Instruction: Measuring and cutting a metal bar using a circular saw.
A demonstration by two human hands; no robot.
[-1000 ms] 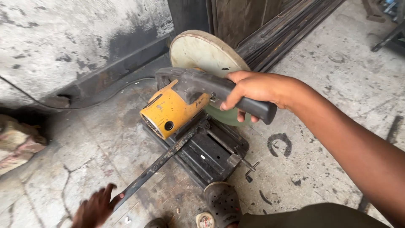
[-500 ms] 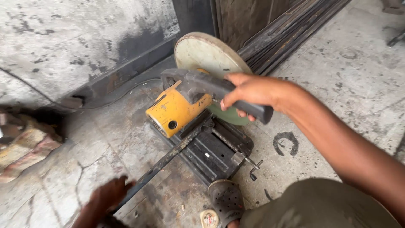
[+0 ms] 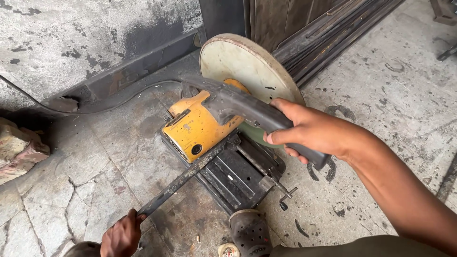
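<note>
Chop saw sits on the cracked concrete floor, yellow motor housing up, dark base beneath it, pale round blade guard behind it toward the wall. Right hand closed round the saw's dark grey handle, fingers wrapped under the grip, on the side of the saw away from the wall. Flat metal bar lies across the saw base under the yellow housing and runs out slantwise over the floor, away from the saw. Left hand closed on the bar's far end, well apart from the saw. A dark sandal rests just beside the base's near edge. Black cable trails from the saw along the wall foot
</note>
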